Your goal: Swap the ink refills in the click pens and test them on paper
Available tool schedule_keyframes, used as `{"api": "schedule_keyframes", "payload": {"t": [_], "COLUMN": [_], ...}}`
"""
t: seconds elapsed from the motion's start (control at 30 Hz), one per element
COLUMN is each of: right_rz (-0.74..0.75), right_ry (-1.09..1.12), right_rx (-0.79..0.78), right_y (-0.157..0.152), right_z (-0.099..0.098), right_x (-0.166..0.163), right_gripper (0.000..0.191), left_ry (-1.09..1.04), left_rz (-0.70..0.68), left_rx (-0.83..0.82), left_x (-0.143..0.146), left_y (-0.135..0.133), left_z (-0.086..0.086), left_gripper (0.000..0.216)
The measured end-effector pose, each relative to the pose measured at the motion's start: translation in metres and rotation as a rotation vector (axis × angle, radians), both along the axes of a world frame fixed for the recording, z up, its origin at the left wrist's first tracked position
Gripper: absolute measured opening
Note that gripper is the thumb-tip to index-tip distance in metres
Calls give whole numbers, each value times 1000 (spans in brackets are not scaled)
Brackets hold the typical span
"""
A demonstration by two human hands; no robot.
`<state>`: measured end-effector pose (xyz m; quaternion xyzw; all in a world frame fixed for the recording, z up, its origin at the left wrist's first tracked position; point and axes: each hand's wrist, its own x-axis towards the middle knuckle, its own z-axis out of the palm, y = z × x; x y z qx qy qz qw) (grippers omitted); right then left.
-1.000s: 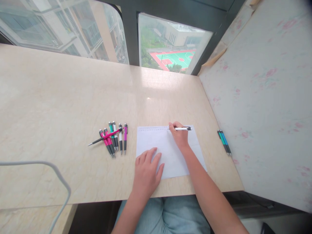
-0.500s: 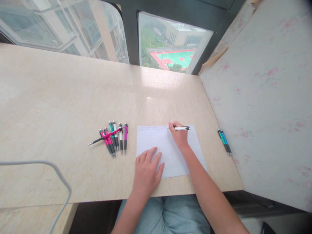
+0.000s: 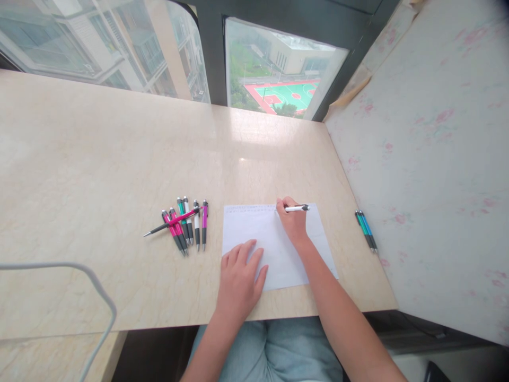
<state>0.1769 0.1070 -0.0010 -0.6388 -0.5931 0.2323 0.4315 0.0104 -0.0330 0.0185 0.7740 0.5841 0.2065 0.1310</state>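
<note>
A white sheet of paper (image 3: 274,249) lies on the pale marbled tabletop (image 3: 119,170), with faint lines of handwriting along its top edge. My right hand (image 3: 293,220) pinches a white pen with black parts (image 3: 296,208), its tip end hidden by the fingers near the written lines. Flat on the sheet's lower left rests my left hand (image 3: 241,273), fingers spread and holding nothing. To the left of the paper several pens (image 3: 185,225) lie in a loose group, and a pink and black pen (image 3: 175,222) lies slanted across them.
Against the floral-papered wall (image 3: 429,175) on the right lie a green pen (image 3: 363,232) and a blue pen (image 3: 369,232), side by side. A grey cable (image 3: 95,281) curves over the table's left front. Windows (image 3: 286,69) stand behind the far edge.
My right hand and the white pen have shifted very slightly to the right along the written line. My left hand stays in place on the sheet.
</note>
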Motion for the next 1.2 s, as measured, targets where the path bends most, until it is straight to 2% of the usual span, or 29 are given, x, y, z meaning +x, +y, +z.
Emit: {"api": "schedule_keyframes", "payload": {"t": [0.13,0.2,0.27,0.33,0.4,0.47,0.57,0.67,0.87,1.03,1.2], "right_rz": [-53,-70,-56,-35,-25,-22,-42,-82,-65,-50,-24], "right_ry": [96,261,515,720,773,743,623,573,527,445,462], "right_rx": [7,-4,-25,-49,-79,-121,-197,-254,-228,-223,-201], "right_y": [1,3,5,3,-4,-17,-42,-66,-94,-102,-104], "right_z": [1,3,6,12,18,23,27,26,23,21,21], "right_x": [7,12,15,17,19,21,26,33,37,33,25], "right_gripper": [41,44,48,44,35,38,71,86,87,74,69], "left_ry": [-5,-3,-3,-5,-6,-3,9,26,65,77,89], "left_rz": [4,5,5,5,6,7,6,-10,4,-7,-12], "left_rx": [4,0,-2,-1,8,19,34,44,121,142,158], "left_x": [0,0,1,1,1,1,1,1,2,3,4], "left_y": [0,0,0,0,0,0,1,2,6,9,8], "left_z": [0,1,1,2,2,1,1,1,-2,-5,-3], "left_gripper": [27,26,26,26,26,26,25,25,27,27,27]}}
